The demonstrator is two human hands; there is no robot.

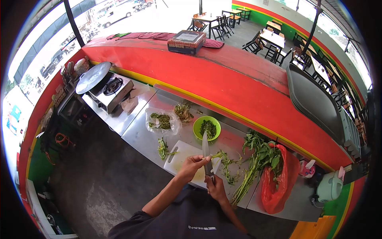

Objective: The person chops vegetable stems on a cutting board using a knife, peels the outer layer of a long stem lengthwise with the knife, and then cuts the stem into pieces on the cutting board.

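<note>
My right hand (pixel 216 188) grips the handle of a large kitchen knife (pixel 205 150), blade pointing away from me over a white cutting board (pixel 181 156). My left hand (pixel 191 166) pinches a green stem (pixel 224 157) right beside the blade, above the board. More cut stems (pixel 229 173) lie to the right of the knife. A green bowl (pixel 207 128) holding chopped leaves stands just beyond the knife tip.
A bunch of leafy greens (pixel 260 155) spills from a red plastic bag (pixel 278 183) on the steel counter (pixel 137 135). A clear bag of greens (pixel 161 120) and roots (pixel 183 112) lie further left. A gas stove (pixel 109 91) with a round pan stands far left.
</note>
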